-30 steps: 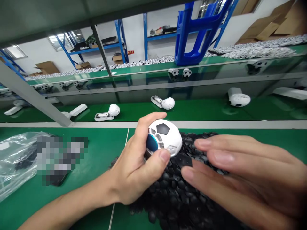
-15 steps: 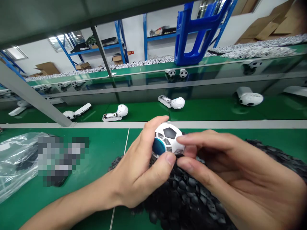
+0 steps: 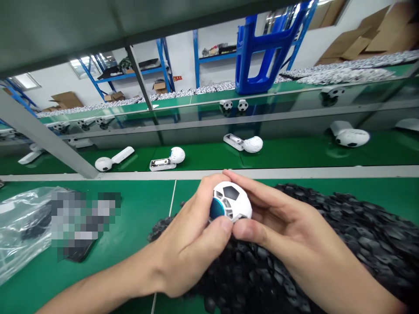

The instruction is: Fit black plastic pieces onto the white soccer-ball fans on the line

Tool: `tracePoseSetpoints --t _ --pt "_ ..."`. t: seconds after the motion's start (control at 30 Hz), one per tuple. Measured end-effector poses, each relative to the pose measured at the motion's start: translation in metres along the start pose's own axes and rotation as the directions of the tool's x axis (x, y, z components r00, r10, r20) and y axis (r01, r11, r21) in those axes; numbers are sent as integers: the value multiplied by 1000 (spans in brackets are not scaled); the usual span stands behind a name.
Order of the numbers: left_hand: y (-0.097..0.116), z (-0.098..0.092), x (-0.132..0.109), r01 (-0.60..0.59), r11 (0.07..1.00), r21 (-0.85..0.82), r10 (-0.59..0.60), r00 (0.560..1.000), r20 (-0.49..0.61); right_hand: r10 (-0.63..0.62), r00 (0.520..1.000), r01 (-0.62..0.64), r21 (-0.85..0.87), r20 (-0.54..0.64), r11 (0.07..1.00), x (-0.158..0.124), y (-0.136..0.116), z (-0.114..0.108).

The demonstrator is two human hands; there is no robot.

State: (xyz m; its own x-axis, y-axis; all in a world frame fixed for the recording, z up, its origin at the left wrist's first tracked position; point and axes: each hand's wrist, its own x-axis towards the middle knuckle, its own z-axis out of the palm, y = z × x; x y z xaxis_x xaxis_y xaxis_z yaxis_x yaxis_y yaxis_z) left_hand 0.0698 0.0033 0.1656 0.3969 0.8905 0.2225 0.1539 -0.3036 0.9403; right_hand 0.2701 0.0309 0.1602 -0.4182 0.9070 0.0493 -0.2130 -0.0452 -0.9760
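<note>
A white football-patterned ball (image 3: 237,201) sits between my two hands over the green table. A black pentagon shows on its top, with several open recesses and a round blue face on its left side. My left hand (image 3: 193,233) is closed around the ball's left side, thumb at the lower front. The right hand (image 3: 278,213) wraps the other side, its thumb at the bottom edge and its fingers behind, partly hidden. Beneath and beside both hands spreads a big heap of small black plastic pieces (image 3: 353,226).
Beyond the table's pale rail (image 3: 294,172), a green conveyor belt (image 3: 203,159) carries several white units with ball-shaped heads (image 3: 253,144). At left lie a clear plastic bag (image 3: 29,226) and a partly blurred dark object (image 3: 81,250). A blue stool (image 3: 242,65) stands on the far bench.
My right hand has closed in around the ball, where before only its fingertips touched the right side. The units on the belt have shifted slightly right in view.
</note>
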Motion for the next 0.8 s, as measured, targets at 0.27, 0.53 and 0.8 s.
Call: tracePoseSetpoints --t 0.27,0.53,0.8 --pt "-7 19 -6 -86 994 68 97 978 -187 -104 995 103 -140 0 985 -4 1 8" --pt "17 -16 -5 174 965 -198 -201 972 -121 -29 982 98 -365 189 926 14 -13 -23" --pt "13 -35 6 143 953 -266 -201 958 -205 188 893 364 -903 408 231 0 44 -23"
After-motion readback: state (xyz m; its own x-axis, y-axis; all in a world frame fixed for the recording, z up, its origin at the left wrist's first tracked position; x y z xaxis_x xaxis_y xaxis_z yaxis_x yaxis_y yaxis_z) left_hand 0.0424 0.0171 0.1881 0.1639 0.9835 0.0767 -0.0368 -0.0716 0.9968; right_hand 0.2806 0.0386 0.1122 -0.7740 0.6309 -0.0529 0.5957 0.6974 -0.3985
